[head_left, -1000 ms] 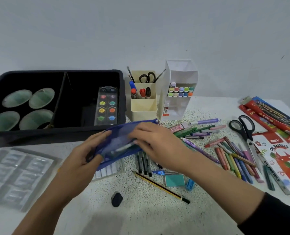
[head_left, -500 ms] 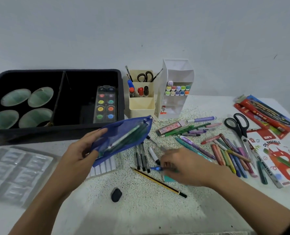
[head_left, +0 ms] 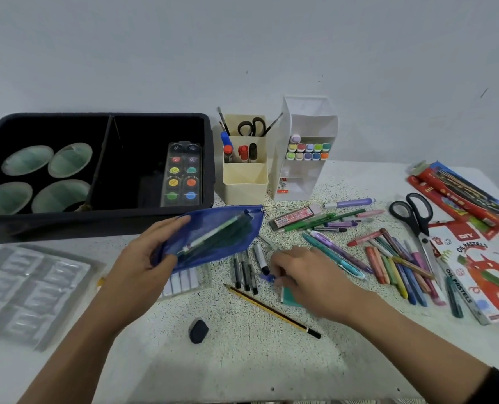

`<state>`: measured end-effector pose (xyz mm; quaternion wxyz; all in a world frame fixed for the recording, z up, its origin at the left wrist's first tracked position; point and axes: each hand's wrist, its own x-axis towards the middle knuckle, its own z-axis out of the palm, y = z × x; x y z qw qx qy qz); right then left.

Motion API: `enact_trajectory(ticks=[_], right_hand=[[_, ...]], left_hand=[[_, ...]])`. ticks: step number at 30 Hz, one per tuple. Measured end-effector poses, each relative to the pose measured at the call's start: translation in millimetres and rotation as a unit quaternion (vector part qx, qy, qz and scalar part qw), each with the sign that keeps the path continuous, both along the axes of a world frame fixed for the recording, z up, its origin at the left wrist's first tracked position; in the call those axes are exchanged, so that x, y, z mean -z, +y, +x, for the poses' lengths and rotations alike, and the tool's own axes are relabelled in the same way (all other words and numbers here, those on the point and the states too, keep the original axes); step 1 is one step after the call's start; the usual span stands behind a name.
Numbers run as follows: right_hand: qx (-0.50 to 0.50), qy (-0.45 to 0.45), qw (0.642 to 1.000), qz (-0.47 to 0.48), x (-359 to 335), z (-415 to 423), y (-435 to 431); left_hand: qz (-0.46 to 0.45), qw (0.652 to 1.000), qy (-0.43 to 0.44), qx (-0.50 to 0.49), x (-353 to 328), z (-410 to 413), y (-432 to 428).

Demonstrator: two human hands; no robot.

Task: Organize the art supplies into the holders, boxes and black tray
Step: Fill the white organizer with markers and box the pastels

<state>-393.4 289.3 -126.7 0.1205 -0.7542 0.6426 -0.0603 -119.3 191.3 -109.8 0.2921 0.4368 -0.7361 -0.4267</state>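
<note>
One pouch [head_left: 213,237]: our left hand [head_left: 137,263] is gripping it, slanting toward far-right corner.
Right hand [head_left: 309,281]: curling over nearby blue piece [head_left: 267,277]; grip unclear.

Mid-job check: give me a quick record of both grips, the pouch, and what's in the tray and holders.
Left grip: holds blue mesh pouch, pen inside
Right grip: fingertips at small blue item; pinch unclear
Black tray: paint palette, four round cups
Cream holder: scissors, brushes, markers
White holder: pastel markers
Loose on table: crayons, black pens, pencil
</note>
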Motion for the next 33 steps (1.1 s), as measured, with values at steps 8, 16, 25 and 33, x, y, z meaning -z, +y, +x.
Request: enact_trajectory(ticks=[8,16,25,33], right_hand=[[0.046,-0.276,0.949,-0.144,-54,11,-27],[-0.151,-0.122,0.958,-0.209,-63,36,-55],[0.037,-0.196,0.969,-0.147,-59,4,-23],[0.104,0.000,0.977,0.185,-25,-40,32]], left_hand=[[0.024,1.000,0.003,0.000,1,0,0],[0.056,0.998,0.042,-0.004,-8,-7,12],[0.075,0.995,0.071,0.013,-5,-20,21],[0.053,0.997,0.046,0.009,-4,-28,19]])
